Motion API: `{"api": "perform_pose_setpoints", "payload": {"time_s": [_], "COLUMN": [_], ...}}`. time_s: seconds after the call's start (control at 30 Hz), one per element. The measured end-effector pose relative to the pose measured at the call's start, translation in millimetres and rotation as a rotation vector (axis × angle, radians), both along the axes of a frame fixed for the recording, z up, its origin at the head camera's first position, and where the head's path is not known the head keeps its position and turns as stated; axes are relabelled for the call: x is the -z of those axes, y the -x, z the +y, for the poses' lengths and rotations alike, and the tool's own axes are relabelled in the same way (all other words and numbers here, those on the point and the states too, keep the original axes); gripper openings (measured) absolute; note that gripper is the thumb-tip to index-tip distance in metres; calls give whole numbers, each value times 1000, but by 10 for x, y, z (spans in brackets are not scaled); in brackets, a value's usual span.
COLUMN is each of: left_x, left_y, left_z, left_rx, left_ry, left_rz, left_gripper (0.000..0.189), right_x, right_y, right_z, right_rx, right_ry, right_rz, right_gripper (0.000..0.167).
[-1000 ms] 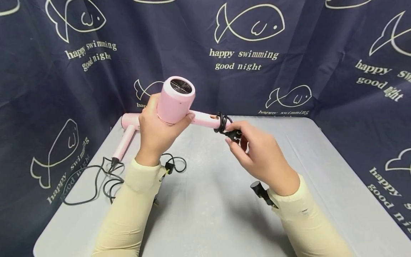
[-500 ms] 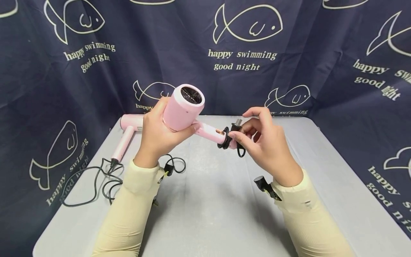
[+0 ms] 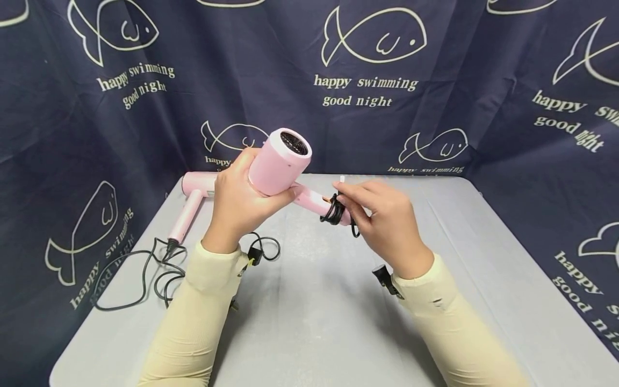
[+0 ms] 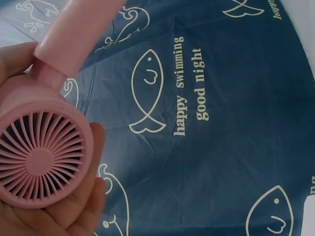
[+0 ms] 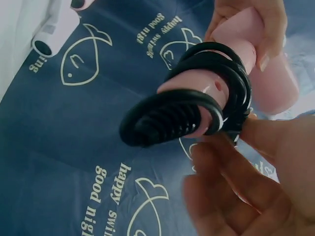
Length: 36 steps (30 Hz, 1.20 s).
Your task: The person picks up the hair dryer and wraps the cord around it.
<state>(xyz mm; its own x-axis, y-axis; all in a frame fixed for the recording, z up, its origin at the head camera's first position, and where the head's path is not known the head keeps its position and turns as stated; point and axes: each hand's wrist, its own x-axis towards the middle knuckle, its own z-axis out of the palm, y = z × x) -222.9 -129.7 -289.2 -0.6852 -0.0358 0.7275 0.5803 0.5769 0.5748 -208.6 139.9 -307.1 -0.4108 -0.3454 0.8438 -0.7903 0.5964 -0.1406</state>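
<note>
My left hand (image 3: pixel 237 199) grips the barrel of a pink hair dryer (image 3: pixel 278 166) above the table. The slatted round end (image 4: pixel 39 160) of the barrel faces the left wrist camera, and the dryer's handle points right and slightly down. A black cord (image 3: pixel 332 210) is wound in several loops round the lower handle. One loop (image 5: pixel 172 96) sticks out past the handle's end. My right hand (image 3: pixel 391 226) pinches the black plug (image 5: pixel 237 129) against the coils with thumb and fingers. The plug is mostly hidden; its prongs (image 3: pixel 342 179) show above my fingertips.
A second pink hair dryer (image 3: pixel 186 217) lies at the table's back left, partly behind my left hand. Its black cord (image 3: pixel 145 279) spreads loosely over the left side and under my left forearm. A dark blue fish-print curtain (image 3: pixel 367 129) hangs round the grey table (image 3: pixel 309 322).
The handle has tilted further down. My right hand first held the plug low beside the handle, then turned it prongs up with a finger raised, and now presses it left against the coils.
</note>
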Motion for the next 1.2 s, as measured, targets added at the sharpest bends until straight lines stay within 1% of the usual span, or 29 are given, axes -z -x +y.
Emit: {"api": "perform_pose_setpoints", "payload": {"time_s": [0.03, 0.1, 0.17, 0.23, 0.27, 0.3, 0.37, 0.43, 0.47, 0.53, 0.63, 0.7, 0.8, 0.87, 0.9, 1.03, 1.2], "left_x": [1, 1, -1, -5, -6, -5, 1, 10, 16, 27, 36, 38, 28, 20, 17, 15, -3], "left_y": [3, 6, 9, 10, 11, 12, 12, 13, 14, 22, 38, 46, 40, 33, 30, 30, 30], "left_z": [2, 5, 5, 3, 2, 0, -4, -7, -7, -3, 8, 12, 3, -5, -9, -10, -7], "left_rx": [-15, -48, -74, -94, -101, -104, -104, -90, -74, -23, 71, 97, 94, 86, 93, 139, 171], "left_ry": [13, 35, 44, 47, 50, 55, 64, 68, 66, 49, -8, -39, -78, -96, -106, -117, -100], "left_rz": [-5, -14, -24, -38, -48, -58, -75, -93, -104, -129, -167, -160, -109, -81, -74, -83, -78], "left_gripper": [60, 61, 62, 63, 63, 63, 63, 64, 64, 65, 72, 76, 76, 68, 63, 45, 30], "right_x": [18, 47, 74, 107, 126, 146, 189, 229, 244, 264, 270, 261, 233, 209, 198, 175, 174], "right_y": [0, -3, -10, -3, 4, 14, 44, 82, 98, 125, 155, 184, 265, 335, 374, 528, 678], "right_z": [-10, -29, -51, -79, -95, -111, -141, -165, -172, -171, -133, -80, 47, 167, 239, 570, 1010], "right_rx": [14, 40, 43, 52, 61, 67, 68, 63, 58, 48, 38, 51, 115, 190, 235, 397, 537], "right_ry": [-25, -84, -137, -190, -213, -227, -229, -205, -188, -158, -130, -127, -123, -111, -100, -31, 54], "right_rz": [-12, -44, -84, -103, -106, -104, -94, -76, -67, -53, -53, -63, -101, -149, -180, -326, -494], "right_gripper": [30, 40, 57, 74, 78, 78, 70, 55, 47, 39, 33, 33, 36, 40, 41, 45, 47]}}
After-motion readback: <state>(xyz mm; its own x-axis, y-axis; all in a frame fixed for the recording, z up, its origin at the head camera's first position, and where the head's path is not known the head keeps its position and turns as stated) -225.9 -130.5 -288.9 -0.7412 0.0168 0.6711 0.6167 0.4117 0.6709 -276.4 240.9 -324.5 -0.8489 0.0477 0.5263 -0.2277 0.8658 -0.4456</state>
